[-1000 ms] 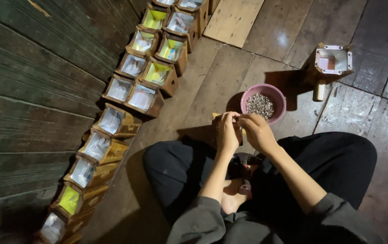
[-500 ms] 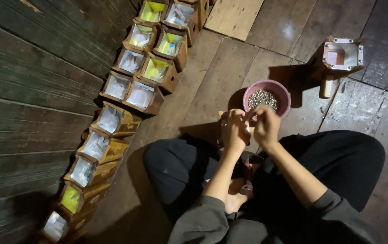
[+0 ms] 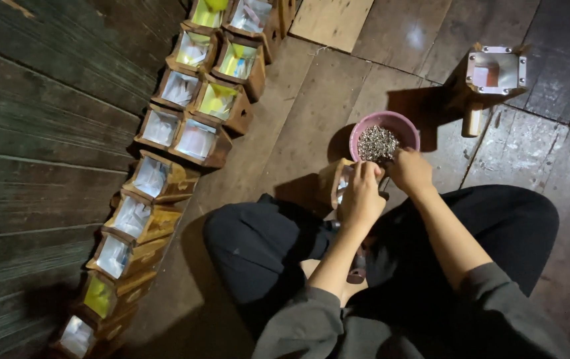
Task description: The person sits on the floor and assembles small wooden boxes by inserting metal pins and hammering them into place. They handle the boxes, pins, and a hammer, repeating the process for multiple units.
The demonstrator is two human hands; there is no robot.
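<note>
Seen from above, a person in dark clothes sits cross-legged on a worn plank floor [image 3: 285,133], both hands busy just in front of the knees. The left hand [image 3: 361,199] is clenched around a small wooden box [image 3: 335,181], which it holds tilted just beside a pink bowl [image 3: 386,126]; only the box's near corner and part of its pale opening show past the fingers. The right hand [image 3: 410,171] hovers at the near rim of the bowl, its fingertips bunched together as if pinching, though whether anything sits in that grip cannot be told from this angle. The bowl rests on the floor between the hands and the upper planks, and holds a heap of small silvery metal pieces [image 3: 377,142], too fine to tell apart. Along the left, a long row of similar wooden boxes [image 3: 165,179] lines the foot of a dark green board wall [image 3: 39,133], most with white fronts, a few with yellow-green ones, standing shoulder to shoulder in a curve from the top of the picture to its bottom corner. Well apart to the upper right, a wooden box with a pale metal-cornered frame [image 3: 495,72] stands on a short round peg, throwing a hard shadow toward the bowl.
</note>
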